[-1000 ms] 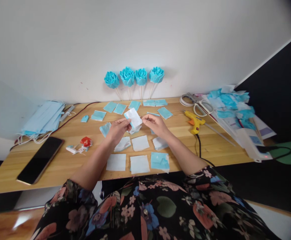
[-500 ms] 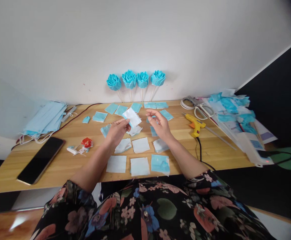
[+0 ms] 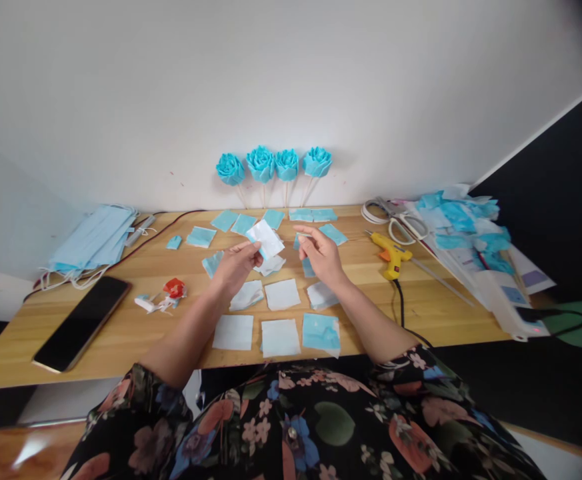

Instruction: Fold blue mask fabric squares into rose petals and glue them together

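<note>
My left hand (image 3: 238, 268) pinches one edge of a small rectangle of mask fabric (image 3: 267, 238) between thumb and fingers. Its white side faces me, a little blue shows at the left edge, and it is held above the table. To the right of it, my right hand (image 3: 321, 257) hovers apart from the fabric, fingers bent and separated, with nothing plainly seen in them. Below the hands lie cut pieces in rows, including a white square (image 3: 281, 294) and a blue square (image 3: 321, 333). More blue pieces (image 3: 244, 224) lie behind them.
Several blue fabric roses (image 3: 261, 164) on sticks lean on the wall. A yellow glue gun (image 3: 391, 254), scissors (image 3: 408, 228) and blue scraps (image 3: 458, 213) are at right. Face masks (image 3: 93, 239), a phone (image 3: 83, 323) and a red wrapper (image 3: 174, 288) are at left.
The view has shifted slightly, so things sit a little lower. The fabric in my left hand is tilted somewhat more. Both hands stay in nearly the same place.
</note>
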{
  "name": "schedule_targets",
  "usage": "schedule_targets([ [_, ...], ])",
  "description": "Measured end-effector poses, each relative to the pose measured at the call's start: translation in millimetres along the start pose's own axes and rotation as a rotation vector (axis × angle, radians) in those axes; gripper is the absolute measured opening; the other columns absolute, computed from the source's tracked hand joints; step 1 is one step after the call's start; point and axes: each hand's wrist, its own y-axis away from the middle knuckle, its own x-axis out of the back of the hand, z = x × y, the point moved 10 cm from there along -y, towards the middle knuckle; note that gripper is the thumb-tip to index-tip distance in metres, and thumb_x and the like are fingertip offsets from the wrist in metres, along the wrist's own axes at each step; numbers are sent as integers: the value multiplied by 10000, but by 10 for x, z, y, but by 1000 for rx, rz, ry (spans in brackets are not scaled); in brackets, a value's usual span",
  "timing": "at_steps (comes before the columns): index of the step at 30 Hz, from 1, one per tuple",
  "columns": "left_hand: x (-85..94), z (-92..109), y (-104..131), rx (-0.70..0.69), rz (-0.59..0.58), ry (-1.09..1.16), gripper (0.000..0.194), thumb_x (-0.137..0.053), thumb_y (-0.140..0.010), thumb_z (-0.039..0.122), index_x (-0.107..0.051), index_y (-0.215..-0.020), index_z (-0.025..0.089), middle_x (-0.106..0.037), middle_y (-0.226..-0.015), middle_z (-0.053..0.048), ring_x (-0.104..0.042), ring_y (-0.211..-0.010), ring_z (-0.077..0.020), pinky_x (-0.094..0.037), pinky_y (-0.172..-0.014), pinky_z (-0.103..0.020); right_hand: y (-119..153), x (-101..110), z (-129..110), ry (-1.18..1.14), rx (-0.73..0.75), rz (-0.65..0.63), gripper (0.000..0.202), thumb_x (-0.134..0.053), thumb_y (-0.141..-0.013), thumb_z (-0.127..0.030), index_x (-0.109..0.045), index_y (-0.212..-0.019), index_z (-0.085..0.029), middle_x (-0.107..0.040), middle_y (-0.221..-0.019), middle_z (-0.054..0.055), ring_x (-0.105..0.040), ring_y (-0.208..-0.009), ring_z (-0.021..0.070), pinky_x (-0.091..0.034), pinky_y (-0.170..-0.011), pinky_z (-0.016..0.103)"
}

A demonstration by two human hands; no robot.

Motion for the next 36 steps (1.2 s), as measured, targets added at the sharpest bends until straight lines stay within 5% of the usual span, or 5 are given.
schedule_targets([
  [6, -8, 19, 9, -1, -4, -12, 303, -807, -701, 348, -615, -580, 147, -598, -581, -7, -516, -562, -100, -400, -591, -258, 4, 76, -27, 64, 26, 76, 324, -532, -955, -430, -679, -1161, -228, -579, -538, -51, -543, -530, 145, -458, -606, 296],
  [11, -7, 23, 6, -5, 0, 14, 308, -827, -687, 348, -619, -601, 138, -597, -581, -4, -524, -568, -99, -400, -587, -247, 99, 57, -461, 325, 468, 156, 272, -611, -915, -276, -628, -1185, -280, -742, -1016, 37, -657, -1001, 231, -498, -937, 425],
  [18, -55, -7, 10, 11, -36, 58, 269, -819, -710, 318, -636, -635, 135, -607, -614, -12, -539, -597, -105, -406, -587, -249, 348, -322, -693, 585, 846, 18, 200, -656, -883, -196, -621, -1045, -309, -672, -1219, 25, -537, -1272, 262, -461, -1013, 469],
  [29, -125, -41, 36, 15, -57, 25, 278, -819, -713, 336, -645, -628, 137, -590, -603, -8, -530, -606, -106, -403, -604, -254, 427, -423, -740, 641, 906, 50, 103, -635, -921, -212, -689, -927, -299, -697, -1187, 7, -537, -1253, 231, -465, -994, 420],
  [36, -111, -57, 25, 11, -59, 6, 270, -813, -718, 342, -655, -641, 137, -593, -615, -10, -527, -607, -105, -401, -602, -256, 350, -426, -669, 623, 804, -22, 148, -615, -922, -206, -716, -869, -299, -702, -1177, 6, -542, -1243, 237, -456, -1013, 436],
])
